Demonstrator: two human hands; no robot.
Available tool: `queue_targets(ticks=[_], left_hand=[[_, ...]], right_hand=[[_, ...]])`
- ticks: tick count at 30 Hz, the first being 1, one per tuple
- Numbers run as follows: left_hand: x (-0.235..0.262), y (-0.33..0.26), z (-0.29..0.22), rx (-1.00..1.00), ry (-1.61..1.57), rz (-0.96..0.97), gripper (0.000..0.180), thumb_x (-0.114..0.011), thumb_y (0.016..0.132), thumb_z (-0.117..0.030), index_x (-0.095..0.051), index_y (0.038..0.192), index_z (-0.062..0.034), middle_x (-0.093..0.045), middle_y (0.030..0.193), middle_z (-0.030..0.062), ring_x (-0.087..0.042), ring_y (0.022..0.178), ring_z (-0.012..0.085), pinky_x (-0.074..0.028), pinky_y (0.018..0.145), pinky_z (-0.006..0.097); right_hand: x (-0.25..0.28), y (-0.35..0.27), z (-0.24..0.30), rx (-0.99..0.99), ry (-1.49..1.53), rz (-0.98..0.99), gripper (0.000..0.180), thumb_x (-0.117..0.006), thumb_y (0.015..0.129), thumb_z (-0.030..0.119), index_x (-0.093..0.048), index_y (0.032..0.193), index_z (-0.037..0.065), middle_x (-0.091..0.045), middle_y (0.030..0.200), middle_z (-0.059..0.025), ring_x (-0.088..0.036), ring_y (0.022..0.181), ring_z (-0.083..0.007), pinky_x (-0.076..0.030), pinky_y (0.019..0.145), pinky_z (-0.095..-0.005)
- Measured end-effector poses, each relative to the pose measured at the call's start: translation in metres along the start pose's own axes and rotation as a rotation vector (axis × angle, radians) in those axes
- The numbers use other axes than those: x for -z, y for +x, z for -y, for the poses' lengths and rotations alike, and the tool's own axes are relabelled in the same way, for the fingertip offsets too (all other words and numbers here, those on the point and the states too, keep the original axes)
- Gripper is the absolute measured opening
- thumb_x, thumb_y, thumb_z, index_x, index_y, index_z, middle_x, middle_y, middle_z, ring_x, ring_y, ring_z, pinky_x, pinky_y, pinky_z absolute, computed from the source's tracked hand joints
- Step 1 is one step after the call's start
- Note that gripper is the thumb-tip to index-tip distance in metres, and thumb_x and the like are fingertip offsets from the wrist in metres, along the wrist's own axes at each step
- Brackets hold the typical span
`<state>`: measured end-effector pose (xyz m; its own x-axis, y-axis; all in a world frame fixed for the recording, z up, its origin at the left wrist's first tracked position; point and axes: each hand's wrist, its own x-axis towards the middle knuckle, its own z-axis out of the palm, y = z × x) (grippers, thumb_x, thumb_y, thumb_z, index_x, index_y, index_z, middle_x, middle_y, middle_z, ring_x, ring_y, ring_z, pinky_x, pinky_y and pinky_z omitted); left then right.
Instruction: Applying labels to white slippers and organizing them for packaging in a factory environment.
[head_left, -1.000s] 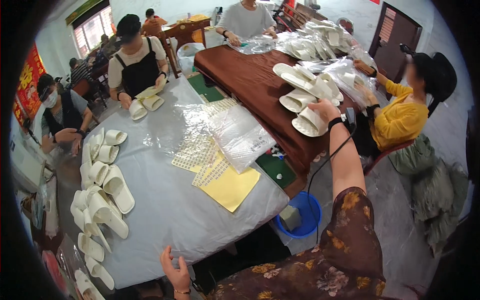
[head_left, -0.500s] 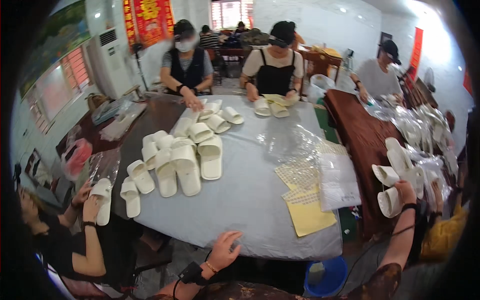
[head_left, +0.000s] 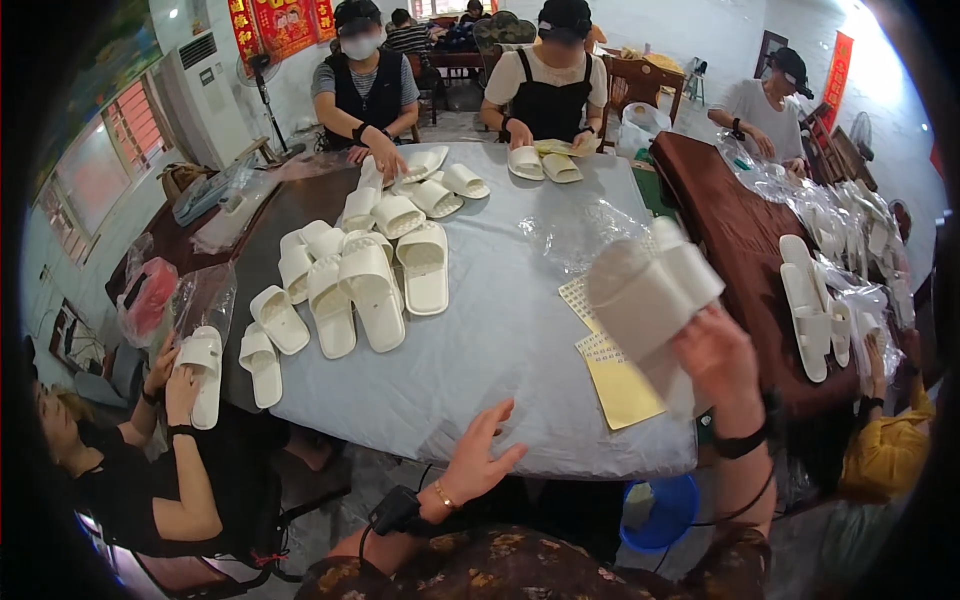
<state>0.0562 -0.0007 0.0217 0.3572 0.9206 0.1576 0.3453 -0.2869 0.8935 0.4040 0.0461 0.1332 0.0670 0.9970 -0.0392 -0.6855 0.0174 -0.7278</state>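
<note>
White slippers [head_left: 652, 290] — up in the right hand [head_left: 715, 355]

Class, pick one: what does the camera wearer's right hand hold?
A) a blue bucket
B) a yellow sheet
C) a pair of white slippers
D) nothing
C: the right hand grips a pair of white slippers, raised above the table's grey cloth.

The right hand [head_left: 722, 362] now brings a pair of white slippers [head_left: 650, 290] over from the brown table, held above its fingers near the sheets.
</note>
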Motion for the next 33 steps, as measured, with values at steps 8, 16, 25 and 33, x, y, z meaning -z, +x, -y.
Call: queue_targets(ticks=[8, 16, 25, 33], left_hand=[[0.014, 0.022, 0.046, 0.061, 0.117, -0.185, 0.073, -0.07, 0.087, -0.022, -0.033, 0.145, 0.0019, -0.038, 0.145, 0.0268, -0.04, 0.133, 0.0422, -0.034, 0.11, 0.043], [0.027, -0.005, 0.055, -0.149, 0.452, -0.318, 0.05, -0.067, 0.084, -0.014, -0.053, 0.131, -0.0043, -0.049, 0.135, 0.0188, -0.048, 0.118, 0.0372, -0.039, 0.101, 0.047], [-0.001, 0.023, 0.059, -0.288, 0.562, 0.09, 0.059, -0.068, 0.082, -0.023, -0.051, 0.135, -0.0041, -0.049, 0.137, 0.0193, -0.045, 0.126, 0.039, -0.037, 0.105, 0.048], [-0.007, 0.038, 0.06, -0.282, 0.479, 0.134, 0.065, -0.069, 0.081, -0.028, -0.048, 0.137, -0.0037, -0.042, 0.142, 0.0232, -0.04, 0.131, 0.041, -0.031, 0.112, 0.05]], right_hand=[[-0.013, -0.002, -0.193, -0.26, -0.34, 0.255, 0.048, -0.059, 0.085, -0.002, -0.052, 0.132, 0.002, -0.057, 0.126, -0.0122, -0.055, 0.113, -0.0212, -0.049, 0.09, -0.0353], [0.025, -0.03, -0.184, -0.041, -1.157, -0.051, 0.045, -0.065, 0.082, 0.01, -0.057, 0.125, -0.001, -0.062, 0.11, -0.0172, -0.059, 0.097, -0.0249, -0.049, 0.084, -0.0356], [0.008, -0.032, -0.191, 0.09, -1.717, 0.146, 0.056, -0.072, 0.076, 0.009, -0.052, 0.128, -0.003, -0.051, 0.126, -0.0251, -0.05, 0.117, -0.0418, -0.041, 0.101, -0.0438], [0.007, -0.016, -0.197, 0.285, -1.735, 0.301, 0.053, -0.073, 0.075, 0.007, -0.056, 0.125, 0.001, -0.053, 0.127, -0.0206, -0.05, 0.117, -0.0386, -0.042, 0.101, -0.0434]])
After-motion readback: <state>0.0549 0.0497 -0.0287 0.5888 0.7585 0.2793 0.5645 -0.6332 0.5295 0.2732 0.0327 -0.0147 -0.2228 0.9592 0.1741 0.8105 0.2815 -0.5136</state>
